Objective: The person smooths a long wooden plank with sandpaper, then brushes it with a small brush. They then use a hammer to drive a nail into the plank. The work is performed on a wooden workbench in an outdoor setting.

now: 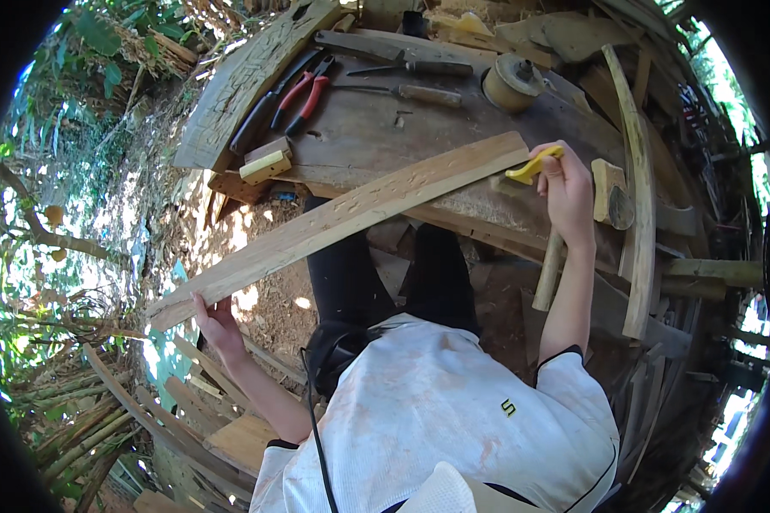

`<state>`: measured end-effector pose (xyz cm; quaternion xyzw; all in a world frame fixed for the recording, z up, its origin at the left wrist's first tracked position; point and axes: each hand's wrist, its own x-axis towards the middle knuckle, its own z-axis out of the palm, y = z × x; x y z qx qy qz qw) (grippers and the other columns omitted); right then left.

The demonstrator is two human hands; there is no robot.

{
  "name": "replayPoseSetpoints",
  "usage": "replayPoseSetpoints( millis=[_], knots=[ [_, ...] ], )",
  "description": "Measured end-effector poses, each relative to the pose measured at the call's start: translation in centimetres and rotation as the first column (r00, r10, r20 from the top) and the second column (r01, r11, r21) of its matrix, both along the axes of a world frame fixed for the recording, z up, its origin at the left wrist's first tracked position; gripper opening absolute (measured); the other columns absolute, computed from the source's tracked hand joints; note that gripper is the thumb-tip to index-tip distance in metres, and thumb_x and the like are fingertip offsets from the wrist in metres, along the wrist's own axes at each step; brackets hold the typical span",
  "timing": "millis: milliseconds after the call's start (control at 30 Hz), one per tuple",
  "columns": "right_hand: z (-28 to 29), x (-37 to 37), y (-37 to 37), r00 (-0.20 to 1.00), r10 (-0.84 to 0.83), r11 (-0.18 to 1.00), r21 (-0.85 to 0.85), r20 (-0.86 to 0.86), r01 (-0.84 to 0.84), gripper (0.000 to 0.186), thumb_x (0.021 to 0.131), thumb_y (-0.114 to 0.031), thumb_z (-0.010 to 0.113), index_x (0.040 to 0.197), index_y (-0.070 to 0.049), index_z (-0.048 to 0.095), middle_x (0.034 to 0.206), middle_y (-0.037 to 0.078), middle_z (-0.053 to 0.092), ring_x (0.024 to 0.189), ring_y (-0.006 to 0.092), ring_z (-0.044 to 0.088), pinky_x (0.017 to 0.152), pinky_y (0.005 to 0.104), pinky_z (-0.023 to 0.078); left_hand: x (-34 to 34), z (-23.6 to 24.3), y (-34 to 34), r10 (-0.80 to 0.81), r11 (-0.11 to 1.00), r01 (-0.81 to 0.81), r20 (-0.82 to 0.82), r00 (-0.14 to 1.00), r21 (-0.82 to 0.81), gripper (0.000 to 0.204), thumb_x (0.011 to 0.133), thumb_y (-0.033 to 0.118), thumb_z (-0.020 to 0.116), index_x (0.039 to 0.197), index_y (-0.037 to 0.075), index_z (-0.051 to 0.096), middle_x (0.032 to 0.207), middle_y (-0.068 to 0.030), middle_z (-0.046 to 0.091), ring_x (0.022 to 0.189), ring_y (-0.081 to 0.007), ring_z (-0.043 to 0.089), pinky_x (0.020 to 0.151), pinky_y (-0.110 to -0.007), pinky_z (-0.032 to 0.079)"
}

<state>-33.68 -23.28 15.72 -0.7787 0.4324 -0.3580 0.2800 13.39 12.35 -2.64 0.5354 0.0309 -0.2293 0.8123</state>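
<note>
A long wooden plank (342,209) slants from lower left to upper right above my legs, its far right end over the bench. Shallow marks dot its face. My left hand (220,329) grips the lower left end from beneath, with fingers at its edge. Near the other end, my right hand (565,184) is closed on a curved yellow object (535,164) like a handle or strip. Its exact kind I cannot make out. A thin dark line runs from it beside the plank's edge.
On the wooden bench (376,128) lie red-handled pliers (304,96), wooden-handled tools (432,94), a saw (359,45) and a small wood block (265,166). A round container (512,83) stands at the back. A long curved stick (637,197) leans at right. Wood scraps (205,402) lie at lower left.
</note>
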Motion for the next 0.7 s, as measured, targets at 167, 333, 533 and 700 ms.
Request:
replayPoseSetpoints(
  millis=[167, 333, 533, 700],
  knots=[
    [0.3, 0.7, -0.3, 0.998, 0.045, 0.997, -0.057, -0.039, -0.047, 0.024, 0.110, -0.022, 0.055, 0.108, -0.002, 0.067, 0.087, 0.005, 0.062, 0.062, 0.0083, 0.052, 0.059, 0.0260, 0.044, -0.2, 0.1, -0.3, -0.001, 1.000, 0.001, -0.020, 1.000, 0.002, 0.043, 0.109, 0.034, 0.056, 0.136, 0.000, 0.057, 0.129, -0.0169, 0.067, 0.118, -0.0280, 0.065, 0.105, -0.044, 0.053],
    [0.3, 0.0, -1.1, 0.995, -0.088, 0.996, 0.020, -0.049, 0.089, 0.023, 0.108, -0.024, 0.059, 0.107, -0.003, 0.068, 0.088, 0.007, 0.066, 0.063, 0.0164, 0.060, 0.060, 0.0310, 0.048, 0.0, 0.2, -0.2, -0.004, 1.000, 0.004, -0.007, 1.000, -0.002, 0.043, 0.109, 0.032, 0.056, 0.136, -0.002, 0.057, 0.130, -0.0179, 0.066, 0.120, -0.0278, 0.065, 0.105, -0.044, 0.054],
    [-0.6, 2.3, 0.5, 0.962, -0.026, 0.941, -0.331, -0.272, -0.069, 0.017, 0.106, -0.020, 0.061, 0.105, -0.004, 0.069, 0.092, 0.014, 0.070, 0.072, 0.0318, 0.068, 0.064, 0.0362, 0.052, -0.5, 0.7, -1.0, 0.045, 0.999, -0.045, -0.022, 0.999, 0.013, 0.042, 0.109, 0.031, 0.056, 0.136, -0.002, 0.056, 0.132, -0.0169, 0.065, 0.120, -0.0275, 0.065, 0.108, -0.044, 0.053],
    [0.6, 1.5, 0.3, 0.999, 0.036, 0.999, 0.031, -0.003, -0.036, 0.013, 0.104, -0.020, 0.063, 0.108, -0.010, 0.069, 0.095, 0.007, 0.071, 0.070, 0.0303, 0.068, 0.062, 0.0371, 0.054, -0.7, 0.9, -0.5, 0.039, 0.999, -0.039, -0.012, 0.999, -0.011, 0.042, 0.109, 0.031, 0.056, 0.136, -0.001, 0.057, 0.131, -0.0161, 0.066, 0.120, -0.0274, 0.065, 0.108, -0.045, 0.053]
  ],
)
